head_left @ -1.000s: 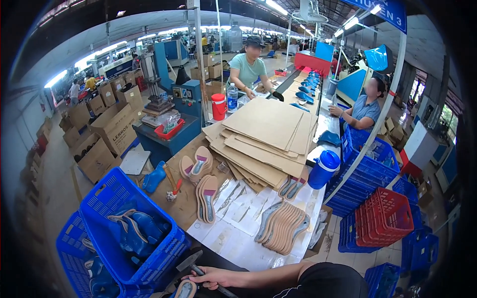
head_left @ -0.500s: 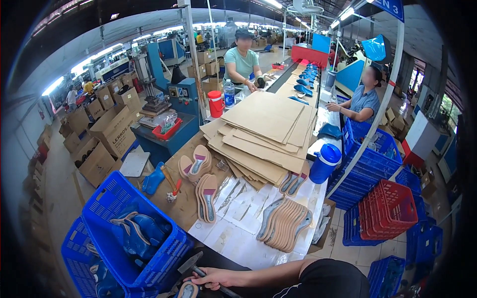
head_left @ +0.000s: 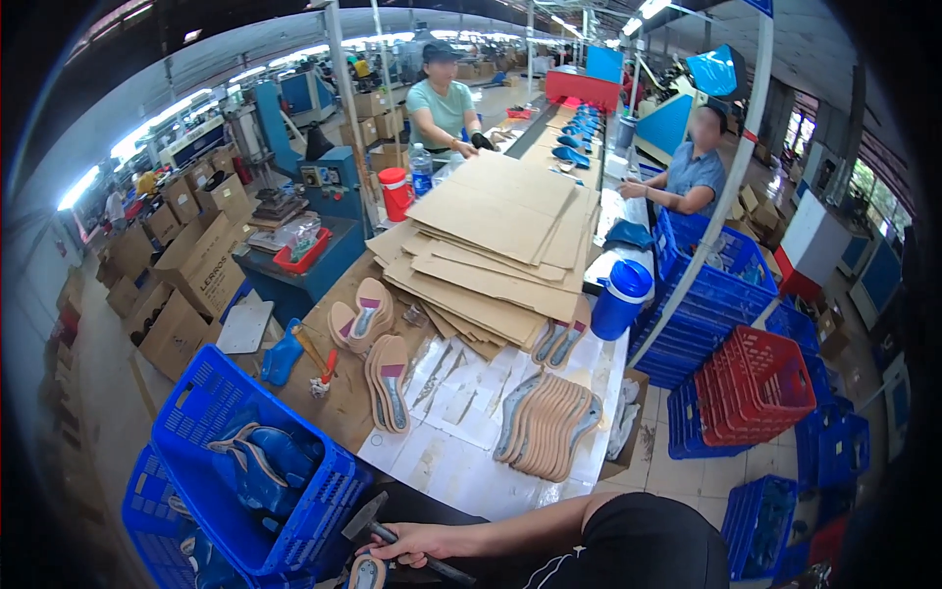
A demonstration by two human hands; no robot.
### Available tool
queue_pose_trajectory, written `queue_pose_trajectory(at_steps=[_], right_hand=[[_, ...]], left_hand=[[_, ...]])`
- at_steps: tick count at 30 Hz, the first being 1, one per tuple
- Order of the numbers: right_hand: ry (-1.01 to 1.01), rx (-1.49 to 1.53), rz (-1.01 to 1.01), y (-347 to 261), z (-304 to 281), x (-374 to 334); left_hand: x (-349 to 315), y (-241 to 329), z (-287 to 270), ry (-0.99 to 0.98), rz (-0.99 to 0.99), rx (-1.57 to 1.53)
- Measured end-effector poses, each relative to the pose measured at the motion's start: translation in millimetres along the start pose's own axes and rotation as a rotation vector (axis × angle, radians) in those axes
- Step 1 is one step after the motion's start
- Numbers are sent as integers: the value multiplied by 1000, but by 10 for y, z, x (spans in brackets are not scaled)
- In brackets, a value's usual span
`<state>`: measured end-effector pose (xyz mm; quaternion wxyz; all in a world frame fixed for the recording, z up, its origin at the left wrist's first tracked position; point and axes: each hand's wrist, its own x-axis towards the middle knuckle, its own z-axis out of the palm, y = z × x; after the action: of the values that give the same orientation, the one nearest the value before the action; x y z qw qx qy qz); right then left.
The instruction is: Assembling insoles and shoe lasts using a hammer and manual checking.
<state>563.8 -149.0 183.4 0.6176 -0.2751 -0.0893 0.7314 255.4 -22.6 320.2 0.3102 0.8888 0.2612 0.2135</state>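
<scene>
At the lower edge, my right hand (head_left: 412,545) is closed round the dark handle of a hammer (head_left: 365,516), whose metal head points up and left. Just below the hand, partly cut off by the picture's edge, is a shoe sole (head_left: 368,571) with a tan rim and a grey middle; what supports it is hidden. My left hand is out of view. Left of the hammer stands a blue crate (head_left: 339,510) holding blue shoe pieces (head_left: 270,461). On the table, a row of tan soles (head_left: 549,425) stands on edge, and more soles (head_left: 388,383) lie farther left.
Flat cardboard sheets (head_left: 496,211) are piled on the table, beside a blue jug (head_left: 622,299). A pair of red-handled pincers (head_left: 325,373) lies near a blue shoe form (head_left: 284,355). Two co-workers stand beyond. Red crates (head_left: 756,388) and a metal post (head_left: 708,206) are right.
The view has turned slightly, so the scene sits farther left. My right hand still grips the hammer, its head a little higher and farther left. The far co-worker's hand has shifted at the cardboard's edge.
</scene>
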Motion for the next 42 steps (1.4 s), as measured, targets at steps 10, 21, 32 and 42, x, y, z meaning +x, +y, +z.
queue_pose_trajectory(at_steps=[10, 21, 32, 42], right_hand=[[-4, -62, -29, 127, -91, 129], [94, -103, -86, 225, -206, 104], [442, -544, -315, -9, 237, -666], [164, -1691, -467, -303, 999, -752]], left_hand=[[1252, -575, 167, 390, 2036, 523], [373, -324, 373, 193, 1136, 529], [-294, 211, 545, 22, 258, 824], [-264, 783, 526, 34, 120, 675]])
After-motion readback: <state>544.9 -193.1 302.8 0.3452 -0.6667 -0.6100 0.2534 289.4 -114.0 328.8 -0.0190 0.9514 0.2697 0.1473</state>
